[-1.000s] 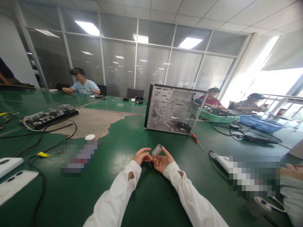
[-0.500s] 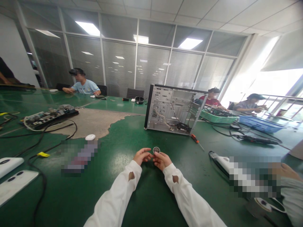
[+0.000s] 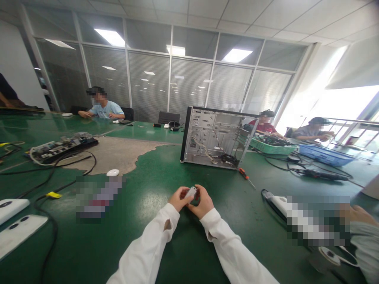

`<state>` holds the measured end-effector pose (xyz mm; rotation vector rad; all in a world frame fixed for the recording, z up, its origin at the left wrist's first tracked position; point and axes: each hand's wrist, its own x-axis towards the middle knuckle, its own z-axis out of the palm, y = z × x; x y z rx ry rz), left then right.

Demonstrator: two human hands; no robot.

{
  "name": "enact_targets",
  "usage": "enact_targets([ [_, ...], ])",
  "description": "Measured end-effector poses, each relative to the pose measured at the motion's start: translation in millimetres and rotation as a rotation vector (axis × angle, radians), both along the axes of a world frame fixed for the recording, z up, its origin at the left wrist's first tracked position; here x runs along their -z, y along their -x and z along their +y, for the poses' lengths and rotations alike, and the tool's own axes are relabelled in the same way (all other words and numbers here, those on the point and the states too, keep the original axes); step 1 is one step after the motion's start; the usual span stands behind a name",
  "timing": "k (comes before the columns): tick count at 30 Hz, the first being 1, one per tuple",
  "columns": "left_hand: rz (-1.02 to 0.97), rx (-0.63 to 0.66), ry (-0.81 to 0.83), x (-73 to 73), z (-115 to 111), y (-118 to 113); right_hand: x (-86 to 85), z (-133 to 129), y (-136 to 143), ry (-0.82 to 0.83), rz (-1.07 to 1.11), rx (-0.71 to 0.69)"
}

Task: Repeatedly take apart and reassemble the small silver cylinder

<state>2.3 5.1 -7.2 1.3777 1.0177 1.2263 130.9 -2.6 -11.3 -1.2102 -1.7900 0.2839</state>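
Note:
A small silver metal part (image 3: 191,192) sits between my two hands, with its side facing me; its exact kind is unclear. The fingers of my left hand (image 3: 178,198) close on it from the left. From the other side my right hand (image 3: 204,203) grips it, fingertips near its upper end. Both hands are just above the green table (image 3: 154,232), and the fingers cover part of the silver piece. Farther back, an opened computer case (image 3: 204,134) stands on the table with its inner frame and wires showing. An orange-handled screwdriver (image 3: 246,177) lies by the case's right corner.
Phones (image 3: 22,236) and a black cable (image 3: 55,221) lie at left, below a circuit board assembly (image 3: 63,146). A green basket (image 3: 272,146) and a blue basket (image 3: 325,155) stand at right. A co-worker's hand (image 3: 359,215) is near the right edge; other people sit farther back.
The silver part has been turned from its round end to its side. My left hand, earlier apart from it with fingers stretched, now holds it together with my right hand.

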Motion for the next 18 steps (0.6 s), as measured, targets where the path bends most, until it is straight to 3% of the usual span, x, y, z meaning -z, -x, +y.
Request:
enact_targets([
  [5,0.102,-0.048,-0.083,5.4,0,0,-1.1,-2,1,-0.044,-0.037,-0.024],
  [18,-0.298,0.102,0.258,0.2,5,8,-9.1,-3,-3,0.090,0.038,-0.193],
])
